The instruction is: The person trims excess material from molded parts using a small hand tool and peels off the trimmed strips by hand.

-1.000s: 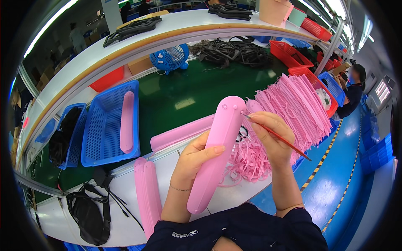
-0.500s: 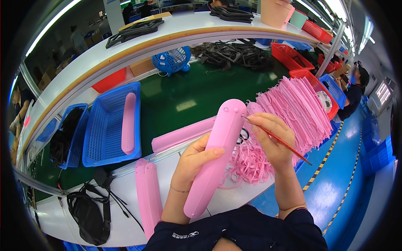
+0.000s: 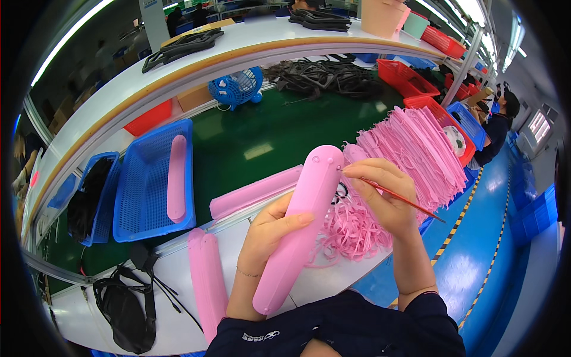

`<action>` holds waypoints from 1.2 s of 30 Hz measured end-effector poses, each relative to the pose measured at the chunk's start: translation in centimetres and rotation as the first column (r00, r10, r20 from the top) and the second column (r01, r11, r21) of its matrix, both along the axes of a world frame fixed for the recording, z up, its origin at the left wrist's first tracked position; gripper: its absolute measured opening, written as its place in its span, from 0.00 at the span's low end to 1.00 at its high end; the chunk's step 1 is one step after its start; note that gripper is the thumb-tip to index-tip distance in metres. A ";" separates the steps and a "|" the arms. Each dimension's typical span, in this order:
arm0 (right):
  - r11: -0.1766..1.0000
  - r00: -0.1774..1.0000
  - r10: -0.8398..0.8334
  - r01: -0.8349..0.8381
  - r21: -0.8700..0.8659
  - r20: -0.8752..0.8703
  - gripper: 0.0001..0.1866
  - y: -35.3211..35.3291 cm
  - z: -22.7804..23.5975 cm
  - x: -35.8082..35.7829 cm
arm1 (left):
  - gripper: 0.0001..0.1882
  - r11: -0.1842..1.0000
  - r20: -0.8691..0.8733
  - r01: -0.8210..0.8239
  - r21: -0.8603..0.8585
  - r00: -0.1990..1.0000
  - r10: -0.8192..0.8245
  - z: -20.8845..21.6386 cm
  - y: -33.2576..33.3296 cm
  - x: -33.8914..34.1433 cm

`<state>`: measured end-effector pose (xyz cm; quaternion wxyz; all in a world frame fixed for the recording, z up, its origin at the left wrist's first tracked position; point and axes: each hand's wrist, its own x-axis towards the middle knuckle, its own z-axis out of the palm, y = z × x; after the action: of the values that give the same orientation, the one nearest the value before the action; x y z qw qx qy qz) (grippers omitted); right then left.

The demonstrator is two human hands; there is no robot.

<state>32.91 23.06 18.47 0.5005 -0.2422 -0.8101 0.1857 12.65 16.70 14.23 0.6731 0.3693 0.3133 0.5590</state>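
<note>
A long pink rubbery piece (image 3: 291, 244) with rounded ends and small round bumps near its upper end is tilted in front of me. My left hand (image 3: 267, 235) grips it around the middle, thumb on top. Between the pinched fingers of my right hand (image 3: 389, 193) is a slim, red-handled stick tool (image 3: 410, 203). Its tip meets the piece's upper right edge by a bump. Beneath my right hand lies a heap of curly pink trimmings (image 3: 360, 238), with scissors (image 3: 341, 193) partly hidden beside it. Another pink piece (image 3: 256, 193) lies just beyond my left hand.
At right is a big stack of flat pink pieces (image 3: 410, 157). More pink pieces (image 3: 208, 279) and a black bag (image 3: 128, 315) lie left on the white table. A blue basket (image 3: 140, 178) holds one pink piece. Beyond are a blue fan (image 3: 235, 89) and a co-worker (image 3: 502, 131).
The pink piece and both hands have shifted slightly lower, the piece also leftward. The whole view has moved a little. Both grips are the same.
</note>
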 end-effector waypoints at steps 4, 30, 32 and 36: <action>0.970 0.988 -0.086 0.052 0.238 0.131 0.10 0.5 -0.3 -0.6 | 0.22 0.999 0.025 -0.046 -0.024 0.999 0.047 -0.4 0.0 -0.1; 0.811 0.828 -0.115 -0.240 -0.533 -0.548 0.11 -0.5 -5.9 1.2 | 0.22 1.000 -0.083 -0.020 0.014 0.996 0.021 -0.6 0.3 0.8; 0.848 0.852 -0.094 -0.203 -0.490 -0.515 0.11 -0.8 -5.4 0.4 | 0.22 1.000 -0.133 -0.006 0.031 0.991 0.010 -0.7 0.3 1.1; 0.908 0.906 -0.028 -0.154 -0.391 -0.422 0.10 -0.7 -4.4 -1.1 | 0.21 0.995 -0.243 0.001 0.096 0.970 0.022 -0.5 0.2 2.1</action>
<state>31.82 22.36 14.05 0.5930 -0.2706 -0.6333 0.4173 14.71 16.86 13.69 0.6082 0.4650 0.3684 0.5274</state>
